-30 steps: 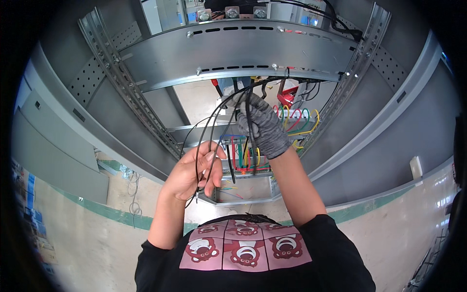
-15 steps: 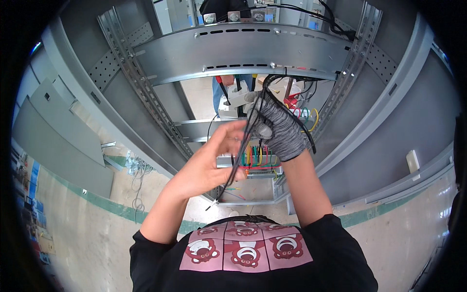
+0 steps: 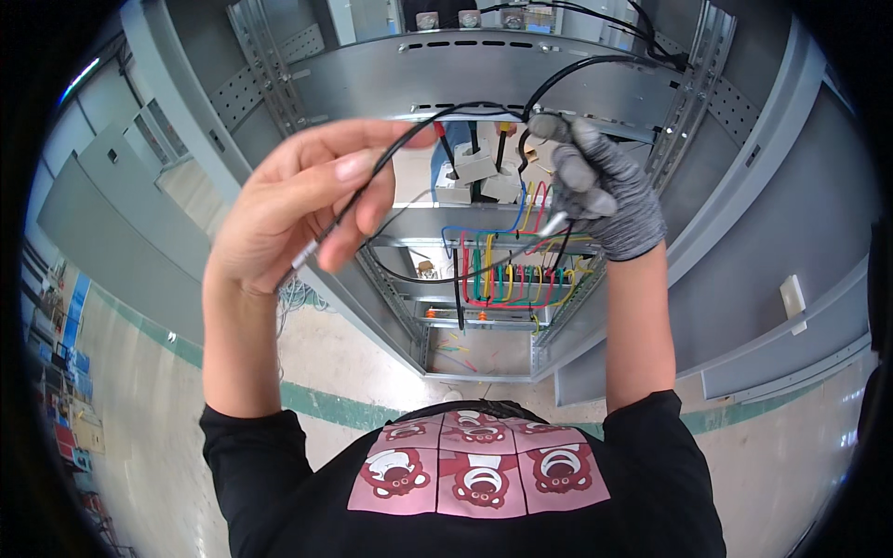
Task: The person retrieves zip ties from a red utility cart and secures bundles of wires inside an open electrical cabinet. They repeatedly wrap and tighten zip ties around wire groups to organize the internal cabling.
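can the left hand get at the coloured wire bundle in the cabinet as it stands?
Probably not right away: the left hand is pinching a black cable, raised in front of the coloured wires, which sit deeper inside.

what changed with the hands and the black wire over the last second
The bare left hand moved up and out to the left, away from the gloved right hand, so the black wire now spans between them in an arc instead of hanging bunched. Both hands kept their pinch on it. The grey cabinet and its coloured wires look unchanged.
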{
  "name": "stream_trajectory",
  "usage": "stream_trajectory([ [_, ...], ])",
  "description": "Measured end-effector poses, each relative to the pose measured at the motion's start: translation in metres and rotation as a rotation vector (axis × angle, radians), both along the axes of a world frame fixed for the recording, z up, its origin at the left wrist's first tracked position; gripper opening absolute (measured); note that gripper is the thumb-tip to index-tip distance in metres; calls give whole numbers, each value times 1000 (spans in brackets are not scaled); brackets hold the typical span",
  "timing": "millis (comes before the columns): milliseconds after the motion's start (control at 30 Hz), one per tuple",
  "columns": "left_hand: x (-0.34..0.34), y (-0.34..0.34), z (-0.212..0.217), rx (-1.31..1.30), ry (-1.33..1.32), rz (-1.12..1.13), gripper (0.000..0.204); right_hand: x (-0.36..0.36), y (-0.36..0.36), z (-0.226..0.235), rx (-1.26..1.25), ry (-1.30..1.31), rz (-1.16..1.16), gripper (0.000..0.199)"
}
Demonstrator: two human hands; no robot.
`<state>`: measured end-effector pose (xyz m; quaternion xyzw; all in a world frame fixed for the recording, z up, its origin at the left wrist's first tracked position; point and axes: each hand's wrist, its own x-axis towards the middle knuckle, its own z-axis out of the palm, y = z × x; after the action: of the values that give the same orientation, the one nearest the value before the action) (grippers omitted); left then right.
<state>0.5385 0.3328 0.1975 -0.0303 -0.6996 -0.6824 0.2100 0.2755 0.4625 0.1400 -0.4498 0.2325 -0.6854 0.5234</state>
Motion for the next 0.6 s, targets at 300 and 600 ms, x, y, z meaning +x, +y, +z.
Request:
stream_trajectory([
  [300,5,-5,1,-183,-166,49,45,11,19,-8,44,331,-391,34],
  [600,24,-12,-91,249,-290,41,23,62,-24,-91,215,502,-358,21],
])
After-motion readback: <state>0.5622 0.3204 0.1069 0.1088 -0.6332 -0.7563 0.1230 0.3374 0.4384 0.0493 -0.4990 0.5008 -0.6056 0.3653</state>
